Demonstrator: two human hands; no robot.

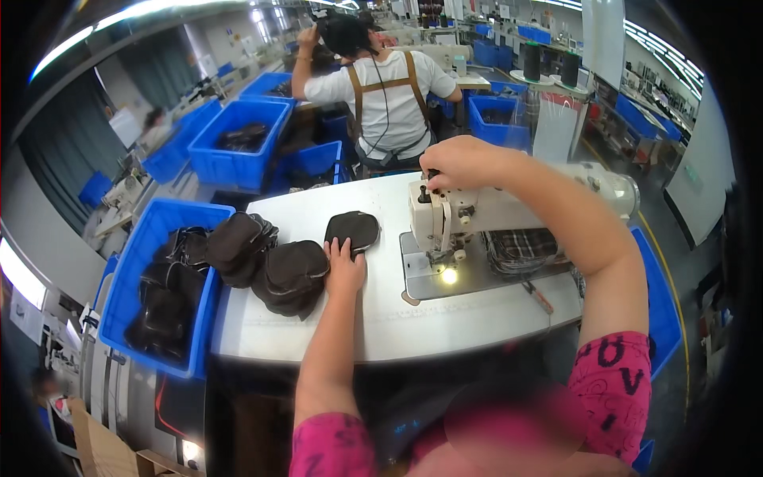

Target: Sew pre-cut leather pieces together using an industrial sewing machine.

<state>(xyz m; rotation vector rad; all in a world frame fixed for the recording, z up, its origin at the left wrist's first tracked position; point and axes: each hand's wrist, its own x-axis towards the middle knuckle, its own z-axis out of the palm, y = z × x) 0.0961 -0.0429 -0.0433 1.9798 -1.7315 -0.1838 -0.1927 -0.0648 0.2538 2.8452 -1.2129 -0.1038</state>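
A white sewing machine (509, 208) stands on the right of the white table, its small lamp lit beside the needle area. My right hand (461, 163) reaches over the machine's head, and its fingers close round a small dark knob (431, 176) on top, which they partly cover. My left hand (346, 266) lies with fingers spread on the near edge of a rounded dark brown fabric piece (354, 229) on the table. Just left of that hand sits a stack of dark brown fabric pieces (291, 274), with another stack (238, 245) beyond it. Folded plaid fabric (520, 253) rests under the machine's arm.
A blue bin (208, 306) with dark fabric pieces adjoins the table's left edge. Orange-handled snips (540, 298) lie near the table's front right. Ahead, a co-worker in a white shirt (389, 95) sits between more blue bins (238, 171). Black thread cones (531, 62) stand at back right.
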